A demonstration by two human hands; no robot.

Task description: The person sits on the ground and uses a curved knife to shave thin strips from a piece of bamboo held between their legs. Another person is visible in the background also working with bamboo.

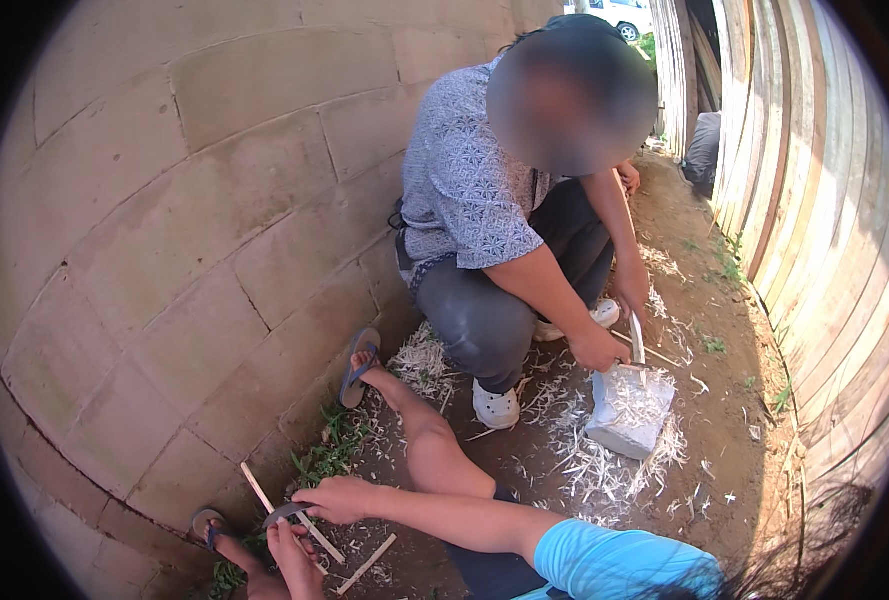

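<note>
At the lower left, my right hand (339, 499) is closed round the end of a knife (286, 512) with a dark, slightly curved blade. Beneath that blade runs a thin pale wooden stick (257, 484), slanting from upper left to lower right. My left hand (295, 562) is closed on the stick just below the knife, its fingers close to the blade; part of its grip is hidden. Another short stick (368, 564) lies on the ground to the right of my left hand.
Across from me a person (475, 180) squats, working a stick with a blade over a grey block (627, 438). Pale wood shavings (600, 490) litter the dirt around it. A block wall (215, 210) borders the left, a corrugated fence (805, 200) the right.
</note>
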